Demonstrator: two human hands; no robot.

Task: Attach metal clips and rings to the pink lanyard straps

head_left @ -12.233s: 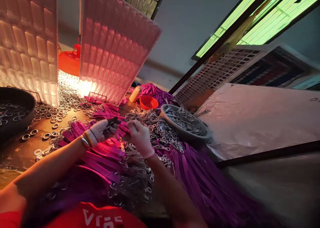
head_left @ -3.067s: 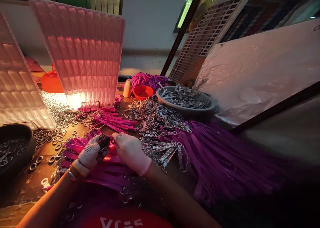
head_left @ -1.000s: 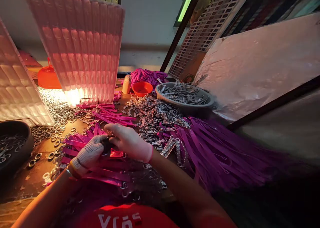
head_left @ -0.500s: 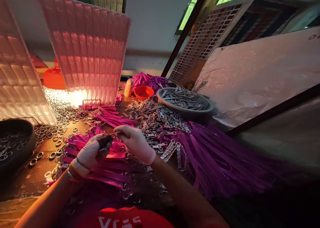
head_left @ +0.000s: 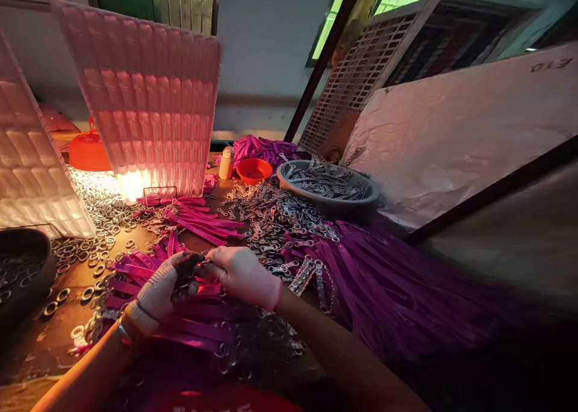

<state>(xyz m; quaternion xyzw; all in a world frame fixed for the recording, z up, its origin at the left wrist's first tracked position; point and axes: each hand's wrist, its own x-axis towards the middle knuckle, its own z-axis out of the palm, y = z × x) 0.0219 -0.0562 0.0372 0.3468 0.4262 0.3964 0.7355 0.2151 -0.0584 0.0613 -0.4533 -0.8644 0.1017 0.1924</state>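
Observation:
My left hand (head_left: 165, 288), in a white knit glove with dark-covered fingertips, is closed on a small metal ring (head_left: 203, 262), mostly hidden by the fingers. Against those fingertips, my right hand (head_left: 248, 277), also in a white glove, pinches at the same spot; what exactly it grips is too small to make out. Beneath both hands lie purple straps (head_left: 194, 327) with metal rings and clasps on their ends. A pile of metal clasps (head_left: 275, 219) spreads just beyond my right hand.
Loose metal rings (head_left: 102, 210) cover the left of the table near a dark bowl (head_left: 43, 243). A pink translucent panel (head_left: 149, 99) stands before a bright lamp. Farther back are a red bowl (head_left: 254, 171) and a grey basin (head_left: 329, 200) of clasps. Long purple straps (head_left: 383, 285) fan rightward.
My hands have come closer together, the right fingers now overlapping the left fingertips. The ring that showed between them is now mostly covered. The view has shifted slightly.

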